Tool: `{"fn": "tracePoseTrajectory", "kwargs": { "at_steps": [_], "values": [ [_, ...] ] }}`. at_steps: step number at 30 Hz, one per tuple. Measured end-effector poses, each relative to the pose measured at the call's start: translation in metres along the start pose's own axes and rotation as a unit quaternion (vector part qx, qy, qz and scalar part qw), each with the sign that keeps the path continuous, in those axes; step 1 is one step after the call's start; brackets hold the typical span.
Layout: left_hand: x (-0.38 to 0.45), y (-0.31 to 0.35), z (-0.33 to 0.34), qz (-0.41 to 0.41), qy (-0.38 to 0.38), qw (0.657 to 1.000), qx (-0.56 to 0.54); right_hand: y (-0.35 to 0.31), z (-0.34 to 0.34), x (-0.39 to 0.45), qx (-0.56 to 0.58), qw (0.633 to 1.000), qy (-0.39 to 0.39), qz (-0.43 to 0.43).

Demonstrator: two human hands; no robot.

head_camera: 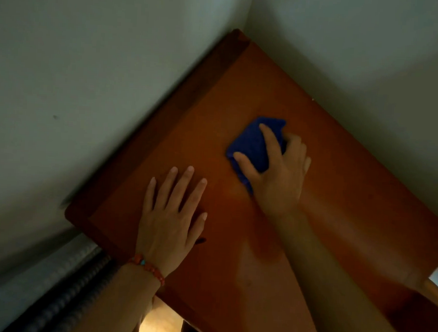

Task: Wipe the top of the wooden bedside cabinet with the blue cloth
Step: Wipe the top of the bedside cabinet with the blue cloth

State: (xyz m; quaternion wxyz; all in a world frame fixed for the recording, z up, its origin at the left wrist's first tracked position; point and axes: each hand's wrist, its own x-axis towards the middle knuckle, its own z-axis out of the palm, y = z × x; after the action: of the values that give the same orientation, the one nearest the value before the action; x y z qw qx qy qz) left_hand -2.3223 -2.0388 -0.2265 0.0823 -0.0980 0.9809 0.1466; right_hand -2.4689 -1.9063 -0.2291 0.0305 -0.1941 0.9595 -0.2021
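The wooden bedside cabinet top is orange-brown and fills the middle of the view, set into a wall corner. A bunched blue cloth lies on it right of centre. My right hand presses down on the cloth, thumb and forefinger spread over it, the other fingers curled at its right side. My left hand rests flat on the wood near the front left, fingers apart, holding nothing. A red bead bracelet circles that wrist.
Pale walls meet at the cabinet's far corner and close in its left and right sides. A striped dark fabric edge lies at lower left. Lit floor shows below the front edge. A pale wooden piece sits at far right.
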Motion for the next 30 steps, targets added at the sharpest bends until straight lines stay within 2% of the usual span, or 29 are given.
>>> {"fn": "tracePoseTrajectory", "kwargs": {
  "at_steps": [4,7,14,20,23,27,30],
  "values": [
    [0.003,0.0,0.002,0.01,-0.01,1.0,0.01,-0.004,0.006,0.069,-0.012,1.0,0.024,-0.015],
    [0.002,-0.001,0.005,0.006,-0.016,1.0,0.009,-0.015,0.011,0.115,-0.018,0.999,-0.02,-0.021],
    [0.003,-0.002,0.004,0.007,-0.011,1.0,-0.006,0.003,0.0,0.053,-0.011,1.0,0.022,-0.004],
    [0.003,-0.006,0.009,0.02,0.003,1.0,0.001,-0.023,0.019,0.128,0.011,0.998,0.037,0.051],
    [0.002,-0.006,0.008,0.02,0.006,1.0,0.002,-0.024,0.018,0.103,0.022,0.998,0.042,0.049],
    [0.0,-0.012,0.002,0.012,0.009,1.0,-0.014,-0.03,0.013,0.015,0.021,0.999,0.012,0.024],
    [-0.009,-0.026,-0.001,-0.011,0.018,1.0,-0.007,-0.036,0.017,0.025,0.012,1.0,0.006,0.012]
  ]
}}
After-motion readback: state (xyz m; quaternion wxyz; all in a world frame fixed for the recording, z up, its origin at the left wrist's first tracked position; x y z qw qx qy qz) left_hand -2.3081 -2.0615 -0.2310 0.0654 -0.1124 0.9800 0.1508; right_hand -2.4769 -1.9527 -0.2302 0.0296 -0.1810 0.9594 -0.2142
